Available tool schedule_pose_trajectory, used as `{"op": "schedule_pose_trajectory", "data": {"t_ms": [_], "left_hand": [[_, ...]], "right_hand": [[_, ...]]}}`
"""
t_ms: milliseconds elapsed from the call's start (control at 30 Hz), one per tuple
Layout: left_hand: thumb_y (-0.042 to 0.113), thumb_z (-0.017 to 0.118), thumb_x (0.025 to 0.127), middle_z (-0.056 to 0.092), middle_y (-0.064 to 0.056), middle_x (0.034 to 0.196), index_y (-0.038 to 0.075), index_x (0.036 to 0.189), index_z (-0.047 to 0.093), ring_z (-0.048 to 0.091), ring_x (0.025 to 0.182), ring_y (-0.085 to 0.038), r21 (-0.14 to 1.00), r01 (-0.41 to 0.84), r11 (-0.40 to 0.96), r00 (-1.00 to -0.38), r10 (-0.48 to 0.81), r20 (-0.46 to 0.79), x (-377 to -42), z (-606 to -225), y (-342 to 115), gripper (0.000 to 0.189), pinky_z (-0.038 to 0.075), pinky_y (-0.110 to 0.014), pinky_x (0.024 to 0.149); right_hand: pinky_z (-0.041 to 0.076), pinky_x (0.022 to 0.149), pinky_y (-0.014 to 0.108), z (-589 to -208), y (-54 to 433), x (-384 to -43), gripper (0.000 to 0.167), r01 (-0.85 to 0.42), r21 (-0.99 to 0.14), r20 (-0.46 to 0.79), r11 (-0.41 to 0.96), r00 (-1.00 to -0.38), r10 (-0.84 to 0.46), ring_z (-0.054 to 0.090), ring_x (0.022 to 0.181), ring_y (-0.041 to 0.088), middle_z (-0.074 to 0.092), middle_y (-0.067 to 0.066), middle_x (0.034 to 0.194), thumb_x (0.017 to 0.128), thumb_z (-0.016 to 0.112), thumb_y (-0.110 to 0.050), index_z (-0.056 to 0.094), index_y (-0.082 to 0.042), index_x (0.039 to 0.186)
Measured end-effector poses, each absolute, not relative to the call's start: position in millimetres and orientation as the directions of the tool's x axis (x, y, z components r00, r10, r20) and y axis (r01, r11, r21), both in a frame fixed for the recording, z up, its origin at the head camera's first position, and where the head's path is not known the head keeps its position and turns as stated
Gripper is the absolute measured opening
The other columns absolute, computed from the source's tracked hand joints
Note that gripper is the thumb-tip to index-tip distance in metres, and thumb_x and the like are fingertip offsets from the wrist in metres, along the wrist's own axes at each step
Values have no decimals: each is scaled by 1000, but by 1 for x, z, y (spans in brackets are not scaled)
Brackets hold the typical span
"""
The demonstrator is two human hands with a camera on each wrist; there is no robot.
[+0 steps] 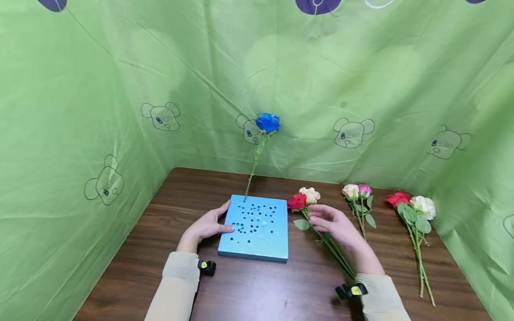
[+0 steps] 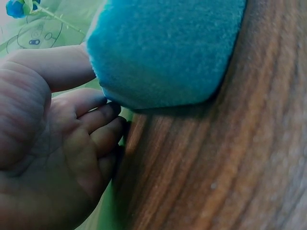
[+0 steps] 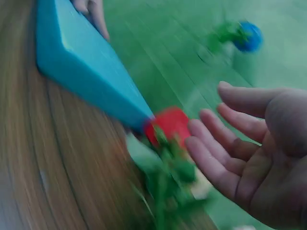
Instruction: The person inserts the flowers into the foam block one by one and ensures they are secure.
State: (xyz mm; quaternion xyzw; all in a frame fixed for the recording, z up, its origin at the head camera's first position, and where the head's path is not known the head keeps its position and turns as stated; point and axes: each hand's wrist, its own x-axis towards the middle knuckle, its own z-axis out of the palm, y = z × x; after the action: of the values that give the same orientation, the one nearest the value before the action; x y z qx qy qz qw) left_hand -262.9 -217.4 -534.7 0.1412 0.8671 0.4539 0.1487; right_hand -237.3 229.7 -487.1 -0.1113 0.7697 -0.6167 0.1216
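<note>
A blue foam block (image 1: 257, 247) with many small holes lies on the table. My left hand (image 1: 206, 226) holds its left edge, thumb on the top face and fingers along the side; the left wrist view shows the thumb (image 2: 67, 67) against the foam. One blue artificial rose (image 1: 267, 122) stands in a hole near the block's back edge, its stem leaning right. To the right of the block, my right hand (image 1: 331, 223) hovers over a red rose (image 1: 297, 201) and a cream rose (image 1: 310, 195), fingers loosely bent with nothing between them. The right wrist view is blurred.
Further right lie a cream rose (image 1: 350, 192) and a pink rose (image 1: 364, 190), then a red rose (image 1: 398, 198) with a white rose (image 1: 423, 207). A green cloth (image 1: 217, 67) with printed bear heads hangs behind and beside the brown wooden table (image 1: 249, 290).
</note>
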Motion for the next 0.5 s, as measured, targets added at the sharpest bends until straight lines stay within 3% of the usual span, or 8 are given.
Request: {"op": "schedule_pose_trajectory", "data": {"t_ms": [267,500], "left_hand": [[34,86,93,20,-11,177,15,173,20,17,162,-36,831,112,545,-917,380,-125,-263,-533,-220,105,22,-61,127],[35,86,93,19,-11,177,14,173,19,16,162,-37,830,112,546,-915,383,-128,-265,-536,-217,106,21,-61,127]], "right_hand": [[61,95,43,-488,302,-224,55,3,-945,-125,326,-926,-355,70,117,34,60,39,137,104,71,-10,49,19,146],[62,91,49,-490,322,-214,54,74,-939,-210,336,-897,-389,70,115,32,61,38,134,103,71,-5,48,21,143]]}}
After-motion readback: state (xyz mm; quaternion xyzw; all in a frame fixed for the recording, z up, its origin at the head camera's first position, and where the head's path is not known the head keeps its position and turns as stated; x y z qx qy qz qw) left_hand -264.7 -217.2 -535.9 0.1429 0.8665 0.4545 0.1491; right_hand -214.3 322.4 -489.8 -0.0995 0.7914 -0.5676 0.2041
